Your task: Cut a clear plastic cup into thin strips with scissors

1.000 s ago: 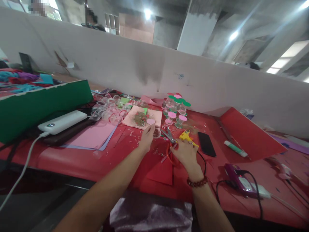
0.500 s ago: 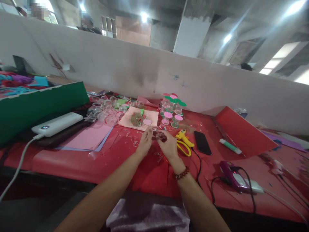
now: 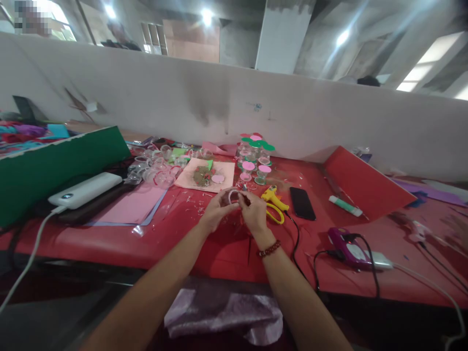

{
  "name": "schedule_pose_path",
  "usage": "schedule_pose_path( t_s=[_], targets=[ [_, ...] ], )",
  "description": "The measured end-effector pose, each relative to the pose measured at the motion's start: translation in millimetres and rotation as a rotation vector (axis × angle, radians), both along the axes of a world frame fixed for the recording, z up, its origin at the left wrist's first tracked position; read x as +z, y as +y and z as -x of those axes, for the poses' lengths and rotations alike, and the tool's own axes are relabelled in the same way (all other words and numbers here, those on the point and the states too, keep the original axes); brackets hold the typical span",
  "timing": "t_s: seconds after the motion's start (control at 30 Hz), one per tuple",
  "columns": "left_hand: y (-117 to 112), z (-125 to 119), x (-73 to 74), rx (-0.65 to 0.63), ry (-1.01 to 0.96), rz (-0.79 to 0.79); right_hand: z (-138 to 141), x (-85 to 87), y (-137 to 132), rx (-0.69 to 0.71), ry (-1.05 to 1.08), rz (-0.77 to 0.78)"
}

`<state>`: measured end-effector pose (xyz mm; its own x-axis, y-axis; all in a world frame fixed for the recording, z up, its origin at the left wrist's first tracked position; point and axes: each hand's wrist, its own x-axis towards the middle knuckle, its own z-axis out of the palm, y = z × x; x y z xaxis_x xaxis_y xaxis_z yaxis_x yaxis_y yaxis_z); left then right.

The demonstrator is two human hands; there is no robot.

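Between my hands is a small clear plastic cup [image 3: 233, 196], its pale round rim turned up toward me. My left hand [image 3: 215, 212] is curled about its left side. The fingers of my right hand [image 3: 253, 213] are pinched at the right of the rim; a small dark spot there is too unclear to name. Just beyond lies a pink sheet [image 3: 186, 179] with a brown patch of glitter and a pink paper disc [image 3: 218, 179]. Behind my right hand stand stacked clear cups [image 3: 245, 168] topped with pink and green paper discs.
A yellow glue gun [image 3: 274, 197] and yellow-handled scissors [image 3: 275, 214] lie right of my hand, near a black phone [image 3: 302, 203]. Farther right are a glue stick [image 3: 344, 206] and a purple power adapter [image 3: 347, 248] with cables. Loose clear cups [image 3: 153, 168] and a white power bank [image 3: 86, 189] lie left.
The cup has been turned so that its round rim now shows between my fingers. My left hand has opened wider around it. The camera view has shifted slightly.
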<state>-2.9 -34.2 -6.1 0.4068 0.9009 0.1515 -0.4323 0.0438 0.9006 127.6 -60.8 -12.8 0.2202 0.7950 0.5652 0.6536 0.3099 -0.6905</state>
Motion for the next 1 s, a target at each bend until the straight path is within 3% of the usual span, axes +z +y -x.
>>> schedule_pose_path(
  t_s=[0.17, 0.47, 0.67, 1.0],
  targets=[
    [2, 0, -1.3, 0.057, 0.061, -0.039, -2, 3.2, -3, -0.089, -0.176, 0.041],
    [8, 3, -7.3, 0.066, 0.140, -0.071, -4, 2.9, -4, -0.106, -0.336, 0.073],
    [9, 3, -8.2, 0.036, 0.151, -0.105, -5, 3.2, -4, -0.180, -0.533, -0.007],
    [11, 4, -13.0, 0.034, 0.200, -0.147, -2, 9.5, -9, -0.194, -0.630, 0.046]
  ],
)
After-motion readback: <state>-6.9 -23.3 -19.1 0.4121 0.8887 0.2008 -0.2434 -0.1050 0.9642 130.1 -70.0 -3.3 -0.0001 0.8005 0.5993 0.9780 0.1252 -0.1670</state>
